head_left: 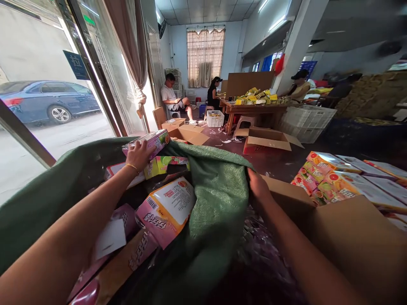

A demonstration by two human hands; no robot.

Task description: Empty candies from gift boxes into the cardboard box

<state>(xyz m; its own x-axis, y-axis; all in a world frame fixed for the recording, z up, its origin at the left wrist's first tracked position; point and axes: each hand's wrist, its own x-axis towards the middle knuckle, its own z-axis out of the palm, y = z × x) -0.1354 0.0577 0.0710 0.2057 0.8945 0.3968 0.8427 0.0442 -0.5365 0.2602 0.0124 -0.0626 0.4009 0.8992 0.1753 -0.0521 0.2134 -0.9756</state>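
Observation:
A large green woven sack [219, 190] gapes in front of me, its inside partly in shadow. My left hand [140, 156] is closed over a pink printed carton [159, 142] at the sack's far rim. Below it lie a green-and-yellow carton [165, 166] and a pink-and-orange carton [173, 207] with a white panel and barcode. More pink cartons and a loose white flap [111, 238] show under my left forearm. On the right, my right hand [258, 185] grips the sack's edge, its fingers mostly hidden behind the fabric.
An open cardboard box [356, 237] stands at my right, with rows of fruit-printed cartons [333, 178] beyond it. Other open boxes [269, 142] lie on the floor. Several people sit farther back near a table [254, 108] piled with yellow packets. A glass door [92, 63] is at left.

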